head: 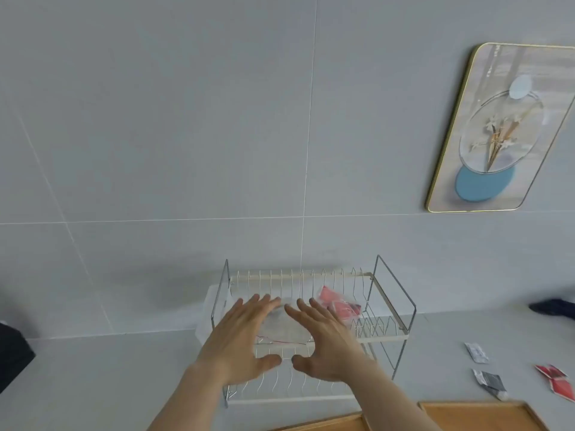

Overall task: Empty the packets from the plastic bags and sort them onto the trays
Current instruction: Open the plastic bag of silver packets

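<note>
A: Reaching both in over the wire rack [314,306]. Left hand [241,340] and right hand [323,340] spread flat, fingers straight, gripping nothing.

B: Hovering or touching?

A: Cannot tell. Fingertips lying over a clear plastic bag [284,325] on the rack's upper tier, contact hidden by blur.

B: Step?

A: Probably fetching the next bag to empty. Second bag with red packets [339,303] sitting just beside, right of the right hand.

B: Sorted yet?

A: Hardly. Loose packets on the bench [451,337]: white packet [476,353], black packet [491,381], red packet [557,381]. Trays [479,415] showing only as wooden edges at the bottom, contents out of view.

B: Next move?

A: Likely needing a pinch on the bag, then lifting up clear of the upright wires before pulling back.

B: Room?

A: Tight sideways between the rack's end frames. Opening upward and toward the trays.
</note>
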A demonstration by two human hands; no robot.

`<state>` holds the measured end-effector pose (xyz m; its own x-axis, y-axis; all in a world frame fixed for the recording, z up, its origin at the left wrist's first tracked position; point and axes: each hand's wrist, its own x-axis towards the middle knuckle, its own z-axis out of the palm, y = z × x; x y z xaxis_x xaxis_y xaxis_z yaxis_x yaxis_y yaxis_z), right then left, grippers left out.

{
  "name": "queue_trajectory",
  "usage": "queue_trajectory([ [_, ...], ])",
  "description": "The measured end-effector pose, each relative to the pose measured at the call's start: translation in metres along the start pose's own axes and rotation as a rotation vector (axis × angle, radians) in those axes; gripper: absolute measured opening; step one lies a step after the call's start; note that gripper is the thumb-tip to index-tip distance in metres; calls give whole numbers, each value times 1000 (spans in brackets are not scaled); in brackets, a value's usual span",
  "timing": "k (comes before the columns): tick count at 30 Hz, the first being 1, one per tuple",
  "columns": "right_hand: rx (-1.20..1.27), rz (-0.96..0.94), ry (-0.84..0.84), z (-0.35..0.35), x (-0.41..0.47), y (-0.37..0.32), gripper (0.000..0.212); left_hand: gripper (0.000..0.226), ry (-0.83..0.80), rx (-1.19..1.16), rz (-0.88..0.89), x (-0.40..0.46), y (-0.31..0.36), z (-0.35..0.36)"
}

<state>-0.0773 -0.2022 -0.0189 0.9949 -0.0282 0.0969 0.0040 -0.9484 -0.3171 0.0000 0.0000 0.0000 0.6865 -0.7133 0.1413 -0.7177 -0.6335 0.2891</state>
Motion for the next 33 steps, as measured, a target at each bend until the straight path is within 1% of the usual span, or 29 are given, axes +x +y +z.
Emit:
queue_trajectory([
  [2, -48, -10, -5, 5, 1, 0, 84, 85, -56, -27, -40, -1, 0, 2],
  [3, -63, 1, 3, 9, 2, 1, 77, 73, -47, -3, -50, -1, -1, 4],
  [6, -7, -1, 108, 13, 6, 1, 47, 28, 69, 51, -30, 2, 0, 3],
  [7, 18, -5, 163, 12, 8, 0, 37, 19, 92, 50, -42, 3, 1, 0],
  [8, 27, -17, 227, 11, 9, -1, 29, 15, 128, 60, -40, 5, 1, -2],
  [10, 58, -23, 311, 8, 13, -2, 18, 17, 147, 49, -49, 8, 3, -6],
  [13, 149, 39, 345, -10, 22, -6, 18, 20, 217, 12, -41, 18, 4, -18],
  [15, 277, 82, 374, -28, 29, -10, 15, 19, 286, 3, -29, 27, 8, -33],
  [18, 475, 111, 433, -67, 35, -15, 9, 18, 435, -64, -4, 41, 24, -67],
  [20, 637, 87, 451, -97, 32, -20, 17, 15, 498, -173, 25, 48, 38, -93],
  [22, 816, 49, 466, -127, 24, -27, 12, 13, 520, -311, 63, 50, 56, -117],
  [24, 993, 15, 468, -151, 13, -29, 10, 12, 507, -464, 104, 50, 75, -137],
  [26, 1123, -5, 450, -167, 0, -26, 15, 14, 465, -587, 124, 46, 93, -150],
  [29, 1160, 12, 390, -173, -19, -14, 23, 19, 342, -663, 92, 40, 113, -151],
  [33, 1170, 86, 263, -146, -49, 14, 32, 18, 116, -739, -31, 28, 129, -113],
])
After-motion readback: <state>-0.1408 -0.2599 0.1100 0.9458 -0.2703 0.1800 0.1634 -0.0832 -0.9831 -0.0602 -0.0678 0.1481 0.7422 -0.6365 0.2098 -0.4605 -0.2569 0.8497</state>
